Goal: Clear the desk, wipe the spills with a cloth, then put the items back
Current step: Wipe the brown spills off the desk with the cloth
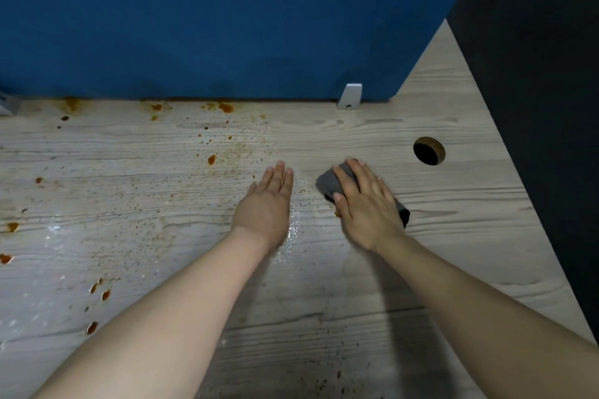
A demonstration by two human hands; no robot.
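Note:
A folded grey cloth lies on the pale wood-grain desk, right of centre. My right hand lies on top of the cloth with its fingers spread over it, pressing it to the desk. My left hand rests flat on the desk just left of the cloth, fingers straight and together. Orange-brown spill spots and fine specks cover the left and middle of the desk, thickest along the back edge. A wet, shiny patch shows between my hands.
A blue partition panel stands along the back of the desk on a white bracket. A round cable hole is cut in the desk at the right. A dark wall borders the slanted right edge.

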